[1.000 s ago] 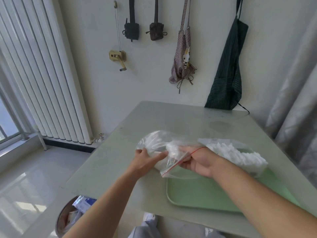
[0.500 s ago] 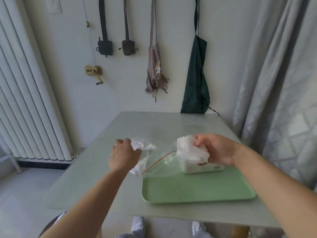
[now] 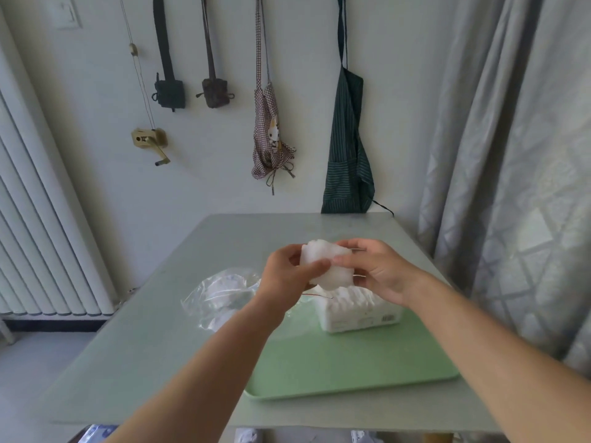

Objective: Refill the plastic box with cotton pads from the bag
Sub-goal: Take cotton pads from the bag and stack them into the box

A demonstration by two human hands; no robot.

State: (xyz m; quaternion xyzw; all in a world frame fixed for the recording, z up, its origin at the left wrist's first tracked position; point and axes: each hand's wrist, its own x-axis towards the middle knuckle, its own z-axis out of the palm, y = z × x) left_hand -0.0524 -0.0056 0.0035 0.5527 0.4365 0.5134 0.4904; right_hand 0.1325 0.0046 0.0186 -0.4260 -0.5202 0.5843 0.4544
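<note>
Gripping a thick wad of cotton pads (image 3: 321, 262) from both sides, the person's left hand (image 3: 283, 276) and right hand (image 3: 382, 271) are close together above the table (image 3: 153, 346), each with fingers and thumb curled round the white bundle. The wad is held in the air just above the plastic box (image 3: 359, 316). The box stands at the far end of a pale green tray (image 3: 351, 369) and shows a row of pads standing on edge inside. The clear bag (image 3: 224, 292) lies crumpled on the table just left of the box, its thin red seal line reaching toward the box, with some white pads visible inside.
</note>
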